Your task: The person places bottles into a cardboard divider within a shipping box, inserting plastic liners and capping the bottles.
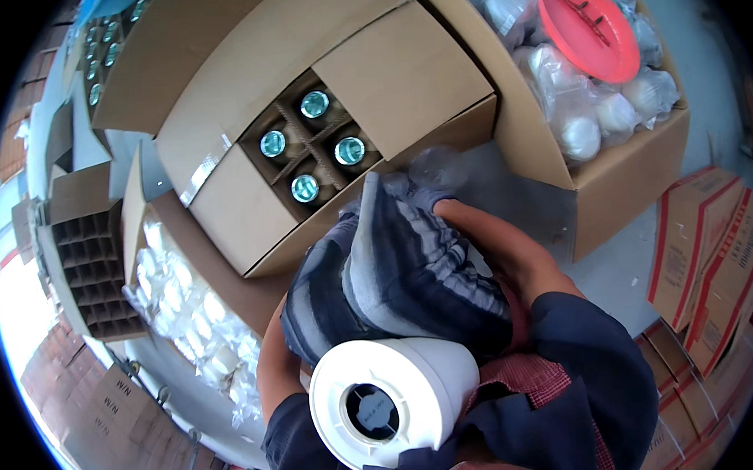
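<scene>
My right hand (426, 197), in a pale greyish glove, reaches past my knee toward the floor by the open carton. A clear, blurred object (437, 168) sits right at its fingers; whether it is glass or plastic film I cannot make out. Only a sliver of my left hand (352, 208) shows beyond my other knee, and its fingers are hidden. In front of both hands stands a cardboard carton (403, 83) with some flaps folded over. Between its cardboard dividers, several clear glass vessels (349, 150) stand upright, one per visible cell.
At right, a carton (634, 177) holds plastic-wrapped white items (580, 135) under a red plastic dish (590, 32). Wrapped items (204, 322) fill another carton at left, beside a divided carton (92, 256). Flat red-striped cartons (705, 254) lie right. A white tapered object (441, 375) is by my lap.
</scene>
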{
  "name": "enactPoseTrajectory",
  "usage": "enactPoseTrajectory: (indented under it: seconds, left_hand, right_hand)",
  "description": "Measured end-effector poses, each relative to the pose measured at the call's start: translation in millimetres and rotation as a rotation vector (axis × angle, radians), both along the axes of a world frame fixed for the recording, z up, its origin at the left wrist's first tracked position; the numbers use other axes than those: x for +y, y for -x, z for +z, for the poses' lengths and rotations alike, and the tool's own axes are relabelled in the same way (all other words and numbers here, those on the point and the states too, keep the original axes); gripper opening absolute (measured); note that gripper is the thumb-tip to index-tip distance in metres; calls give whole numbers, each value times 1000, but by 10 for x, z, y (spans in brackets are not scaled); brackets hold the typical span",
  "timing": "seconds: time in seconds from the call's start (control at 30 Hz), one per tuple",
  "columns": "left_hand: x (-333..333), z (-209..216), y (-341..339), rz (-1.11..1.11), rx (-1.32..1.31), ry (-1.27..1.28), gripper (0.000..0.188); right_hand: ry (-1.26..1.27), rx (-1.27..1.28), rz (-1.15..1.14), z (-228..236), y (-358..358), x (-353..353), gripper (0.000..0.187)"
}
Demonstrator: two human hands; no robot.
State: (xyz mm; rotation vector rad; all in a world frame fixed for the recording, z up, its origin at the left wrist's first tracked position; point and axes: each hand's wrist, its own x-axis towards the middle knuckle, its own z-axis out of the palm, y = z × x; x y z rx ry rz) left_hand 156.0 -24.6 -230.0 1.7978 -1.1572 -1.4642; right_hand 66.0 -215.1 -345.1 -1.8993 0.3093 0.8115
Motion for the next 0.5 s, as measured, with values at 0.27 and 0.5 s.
enactPoseTrajectory:
  seconds: [0.27, 0.5]
  left_hand:
    - [802, -68, -819, 666, -503, 127, 23]
    - [656, -301, -1094, 73, -598, 422, 32]
  right_hand:
    - [301, -263, 341, 683, -338, -197, 32]
    - [733, -982, 464, 847, -1131, -344, 22]
